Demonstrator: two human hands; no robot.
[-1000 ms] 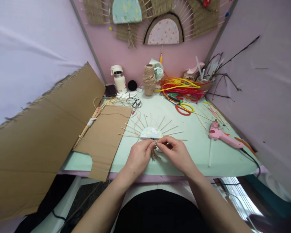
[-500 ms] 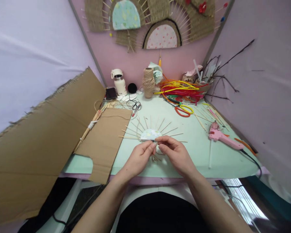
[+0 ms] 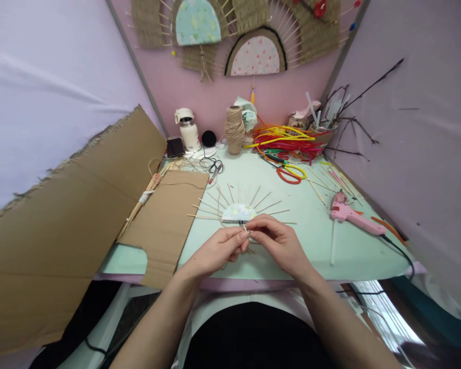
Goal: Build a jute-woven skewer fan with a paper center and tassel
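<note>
On the pale green table lies a half-round fabric piece [image 3: 238, 211] with thin sticks fanning out from its curved edge. Just in front of its straight edge, my left hand [image 3: 225, 247] and my right hand [image 3: 278, 242] meet fingertip to fingertip. Both pinch a twine tassel [image 3: 249, 251], its frayed ends hanging below the fingers. The knot or loop between the fingertips is mostly hidden. A short dark piece shows between the fabric's straight edge and my fingers.
Cardboard [image 3: 169, 220] lies at the left with a bundle of sticks [image 3: 142, 202]. A pink glue gun [image 3: 355, 218] rests at the right. Behind stand a twine cone [image 3: 234, 130], scissors [image 3: 290, 171], coloured cords [image 3: 288, 141] and a white bottle [image 3: 189, 132].
My left hand has turned slightly and shifted down, and the fingertips of both hands have come closer together on the twine. The fabric piece stays in place.
</note>
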